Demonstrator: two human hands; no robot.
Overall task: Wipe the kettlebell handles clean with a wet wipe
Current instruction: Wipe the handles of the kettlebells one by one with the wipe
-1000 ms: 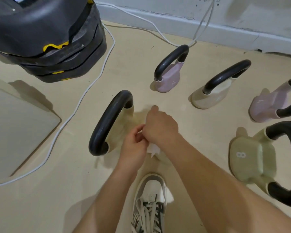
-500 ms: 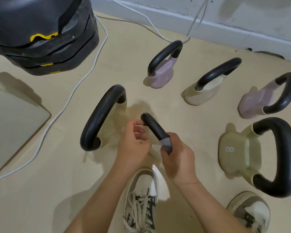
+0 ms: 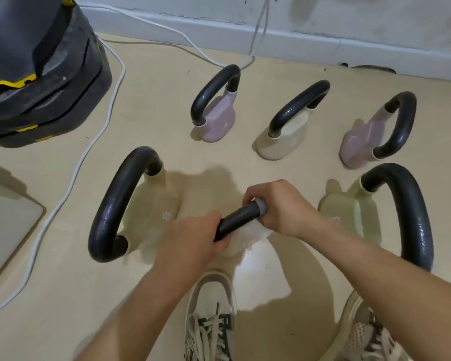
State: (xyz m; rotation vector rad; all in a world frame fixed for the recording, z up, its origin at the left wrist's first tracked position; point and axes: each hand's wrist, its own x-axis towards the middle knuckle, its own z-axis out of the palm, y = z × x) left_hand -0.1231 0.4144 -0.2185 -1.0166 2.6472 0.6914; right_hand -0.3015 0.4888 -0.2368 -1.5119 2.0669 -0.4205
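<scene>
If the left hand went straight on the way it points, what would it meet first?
Probably the right hand, gripping the far end of the same black handle the left hand holds. Beyond stands the back row's cream kettlebell; depth is unclear.

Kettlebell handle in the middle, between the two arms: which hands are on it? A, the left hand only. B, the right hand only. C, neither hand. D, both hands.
D: the left hand grips one end of the black handle and the right hand grips the other end.
</scene>
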